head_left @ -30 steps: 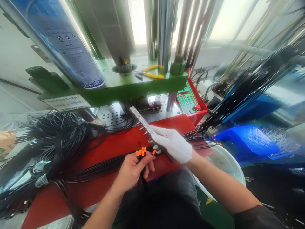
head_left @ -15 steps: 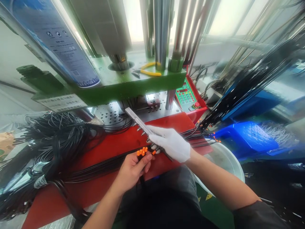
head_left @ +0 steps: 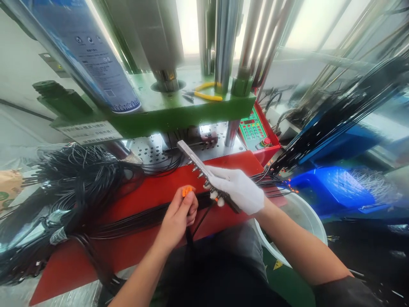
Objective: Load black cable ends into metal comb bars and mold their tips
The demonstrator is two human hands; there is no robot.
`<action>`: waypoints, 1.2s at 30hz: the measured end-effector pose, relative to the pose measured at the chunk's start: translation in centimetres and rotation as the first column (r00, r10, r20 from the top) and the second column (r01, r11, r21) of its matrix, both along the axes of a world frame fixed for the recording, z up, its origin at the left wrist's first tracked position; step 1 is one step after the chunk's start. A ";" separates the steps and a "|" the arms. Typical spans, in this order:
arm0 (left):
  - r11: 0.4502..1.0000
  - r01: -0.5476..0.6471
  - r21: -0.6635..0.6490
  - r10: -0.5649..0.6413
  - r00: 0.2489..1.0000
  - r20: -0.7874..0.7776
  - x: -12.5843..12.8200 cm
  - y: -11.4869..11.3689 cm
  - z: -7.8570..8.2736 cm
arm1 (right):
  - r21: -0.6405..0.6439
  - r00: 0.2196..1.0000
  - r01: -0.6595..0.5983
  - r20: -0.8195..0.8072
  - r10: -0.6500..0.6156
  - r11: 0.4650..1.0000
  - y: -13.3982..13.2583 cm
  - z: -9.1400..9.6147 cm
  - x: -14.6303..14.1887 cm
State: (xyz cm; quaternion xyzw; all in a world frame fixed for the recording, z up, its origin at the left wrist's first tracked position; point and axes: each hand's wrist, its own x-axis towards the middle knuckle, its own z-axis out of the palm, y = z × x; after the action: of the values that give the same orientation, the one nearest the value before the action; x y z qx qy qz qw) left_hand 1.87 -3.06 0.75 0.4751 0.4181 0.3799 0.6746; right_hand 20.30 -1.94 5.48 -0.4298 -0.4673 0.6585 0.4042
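Observation:
My bare left hand [head_left: 182, 211] is closed around a bunch of small orange connector ends [head_left: 187, 191], which stick out above the thumb. Black cable runs down beneath this hand. My right hand [head_left: 238, 189], in a white glove, grips a long metal bar [head_left: 193, 157] fitted with a row of metal pins along its lower side. One orange-tipped cable [head_left: 217, 199] meets the bar close to the gloved fingers; whether it is seated on a pin I cannot tell. The bar slants up and away from me, over the red work surface [head_left: 156, 189].
A green press [head_left: 188, 115] stands ahead, with yellow-handled pliers [head_left: 207, 91] and a spray can [head_left: 96, 64] on top. Black cable bundles [head_left: 79, 183] lie to the left. At right are a red control box [head_left: 258, 132], a blue bin [head_left: 332, 187] and a white tub [head_left: 306, 221].
My left hand has drawn away from the bar, and its fingers have closed further over the orange ends. An orange-tipped cable now stays at the bar. The view has shifted slightly.

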 end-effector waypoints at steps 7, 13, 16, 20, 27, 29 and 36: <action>1.000 0.016 0.017 -0.015 0.998 -0.062 0.3 -0.8 0.3 | 0.039 0.999 0.000 0.046 -0.002 0.999 0.0 0.1 -0.4; 0.999 0.010 0.051 -0.005 0.995 -0.099 -0.1 -0.8 -0.2 | 0.038 0.998 -0.007 0.061 0.004 0.999 -0.2 0.2 -1.0; 0.996 0.015 0.085 -0.001 0.988 -0.157 -0.2 -0.7 -0.2 | 0.042 0.996 -0.030 0.082 0.027 0.999 -0.2 0.3 -1.0; 0.983 0.017 0.184 0.036 0.959 -0.282 -0.1 -0.8 0.3 | 0.039 0.993 -0.039 0.114 0.034 0.998 -0.2 0.5 -1.0; 0.782 0.058 0.621 0.391 0.731 -0.560 1.2 -1.9 -1.0 | 0.156 0.930 0.022 0.360 -0.078 0.988 -0.5 -0.1 -1.8; 0.714 0.105 0.693 0.449 0.690 -0.568 1.5 -2.1 -1.4 | 0.170 0.909 0.020 0.408 -0.089 0.985 -0.5 -0.2 -1.8; 0.950 0.031 0.310 0.068 0.951 -0.303 0.2 -1.3 -0.2 | -0.009 0.990 -0.021 0.137 0.023 1.000 -0.1 -0.3 0.0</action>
State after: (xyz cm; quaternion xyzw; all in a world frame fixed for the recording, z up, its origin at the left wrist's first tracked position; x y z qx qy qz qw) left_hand 2.11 -4.34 0.51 0.6252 0.4580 0.3681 0.5136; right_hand 20.32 -2.03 5.18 -0.4705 -0.4962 0.6335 0.3621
